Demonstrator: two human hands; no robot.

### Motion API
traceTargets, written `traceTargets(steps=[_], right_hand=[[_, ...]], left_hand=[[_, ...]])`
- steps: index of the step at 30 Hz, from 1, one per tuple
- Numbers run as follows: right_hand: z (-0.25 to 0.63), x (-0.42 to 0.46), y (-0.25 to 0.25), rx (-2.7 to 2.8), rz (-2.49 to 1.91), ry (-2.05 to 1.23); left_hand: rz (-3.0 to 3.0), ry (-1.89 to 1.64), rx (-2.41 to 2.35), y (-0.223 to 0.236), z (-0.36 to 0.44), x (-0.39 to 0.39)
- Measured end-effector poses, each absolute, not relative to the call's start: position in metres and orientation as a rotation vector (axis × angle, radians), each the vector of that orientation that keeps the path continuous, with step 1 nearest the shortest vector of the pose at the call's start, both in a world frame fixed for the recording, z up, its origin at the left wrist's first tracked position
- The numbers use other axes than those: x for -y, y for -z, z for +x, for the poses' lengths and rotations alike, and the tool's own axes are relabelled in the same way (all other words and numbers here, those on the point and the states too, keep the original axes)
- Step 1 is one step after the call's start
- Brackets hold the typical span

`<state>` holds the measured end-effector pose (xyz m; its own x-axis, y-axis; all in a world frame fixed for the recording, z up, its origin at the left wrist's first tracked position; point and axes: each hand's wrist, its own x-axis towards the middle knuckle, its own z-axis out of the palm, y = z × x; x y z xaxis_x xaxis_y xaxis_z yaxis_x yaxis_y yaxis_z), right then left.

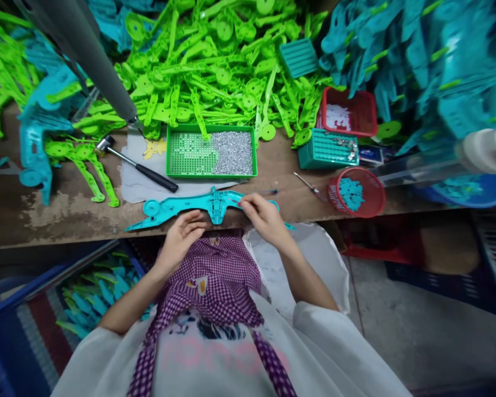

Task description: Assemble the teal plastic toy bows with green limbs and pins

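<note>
Just beyond the hands, a long, arched turquoise plastic part (217, 207) lies at the front of the brown worktop (82, 220). The left hand (183, 236) is loosely curled, visibly gripping nothing; the right hand (267, 219) pinches narrowly, covering some of the part, its grip unclear. Farther beyond stand a shallow green perforated plastic tray (210, 176) and, leftward, a black-handled metal hammer (151, 177); a grey, cylindrical tool (107, 63), cut off above, blocks some heaped bright-green plastic pieces (223, 74).
</note>
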<state>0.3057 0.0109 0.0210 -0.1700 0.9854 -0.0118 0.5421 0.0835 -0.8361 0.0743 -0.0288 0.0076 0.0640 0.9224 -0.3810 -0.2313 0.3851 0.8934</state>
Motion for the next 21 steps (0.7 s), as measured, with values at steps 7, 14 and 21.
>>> traceTargets(steps=[7,14,21], right_hand=[[0.294,-0.019,0.010,2.009,-1.356,-1.008],[0.300,-0.015,0.003,2.121,-1.267,-1.003],[0.307,-0.003,-0.025,1.963,-1.508,-0.884]], left_hand=[[0.179,-1.109,-1.068,-0.012,0.108,0.023],[0.302,-1.196,-1.092,-0.003,0.112,0.013],[0.368,-1.207,-1.109,0.017,0.121,0.008]])
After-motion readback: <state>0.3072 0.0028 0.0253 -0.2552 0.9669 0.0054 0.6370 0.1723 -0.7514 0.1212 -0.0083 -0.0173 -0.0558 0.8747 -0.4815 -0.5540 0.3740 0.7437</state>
